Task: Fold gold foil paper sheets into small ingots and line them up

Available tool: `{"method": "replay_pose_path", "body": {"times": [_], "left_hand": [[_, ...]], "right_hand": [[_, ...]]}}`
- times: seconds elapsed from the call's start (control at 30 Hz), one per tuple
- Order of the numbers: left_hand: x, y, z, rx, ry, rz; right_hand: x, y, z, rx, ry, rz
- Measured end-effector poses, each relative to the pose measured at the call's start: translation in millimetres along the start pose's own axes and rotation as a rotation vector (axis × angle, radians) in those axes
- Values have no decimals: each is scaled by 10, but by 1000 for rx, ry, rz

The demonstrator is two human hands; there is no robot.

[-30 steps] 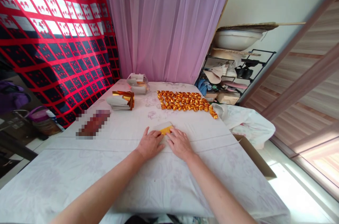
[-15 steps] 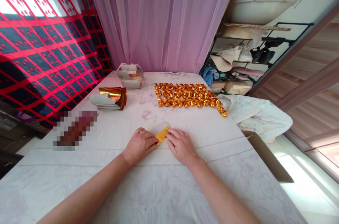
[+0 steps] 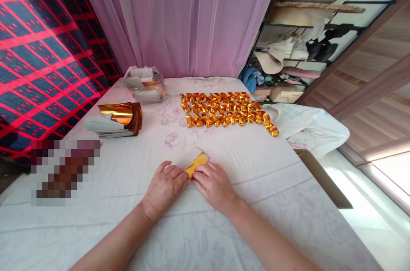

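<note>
- On a table covered with a white, faintly flowered cloth [image 3: 224, 228], a person's two bare hands press a small sheet of gold foil paper [image 3: 197, 163] flat against the fabric.
- Left hand [image 3: 165, 187] lies palm down, fingers curled onto the sheet's near edge; right hand [image 3: 214, 185] lies just beside it, fingertips pinning the same gold strip.
- Beyond the hands, rows of small folded gold paper pieces [image 3: 226, 110] lie side by side across the middle of the cloth.
- Farther left, a stack of gold-faced, white-backed paper sheets [image 3: 113, 120] rests with its top leaves curling up.
- Behind that stack, a clear plastic bag of papers [image 3: 144, 85] sits near a pale purple curtain [image 3: 179, 19].
</note>
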State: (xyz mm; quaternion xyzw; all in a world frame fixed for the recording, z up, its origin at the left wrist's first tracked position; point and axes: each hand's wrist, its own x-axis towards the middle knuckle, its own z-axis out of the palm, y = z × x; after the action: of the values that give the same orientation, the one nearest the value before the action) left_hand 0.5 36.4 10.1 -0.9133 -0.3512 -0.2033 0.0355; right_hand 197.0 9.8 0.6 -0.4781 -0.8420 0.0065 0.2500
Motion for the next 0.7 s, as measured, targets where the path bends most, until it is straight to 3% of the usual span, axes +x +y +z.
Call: {"method": "replay_pose_path", "body": {"times": [0.3, 0.53, 0.7], "left_hand": [[-85, -56, -44, -173, 1, -96], [-43, -70, -20, -212, -26, -155], [-4, -54, 0, -264, -70, -241]], "right_hand": [[38, -1, 19, -6, -13, 13], [60, -75, 38, 82, 12, 192], [66, -94, 28, 106, -6, 225]]}}
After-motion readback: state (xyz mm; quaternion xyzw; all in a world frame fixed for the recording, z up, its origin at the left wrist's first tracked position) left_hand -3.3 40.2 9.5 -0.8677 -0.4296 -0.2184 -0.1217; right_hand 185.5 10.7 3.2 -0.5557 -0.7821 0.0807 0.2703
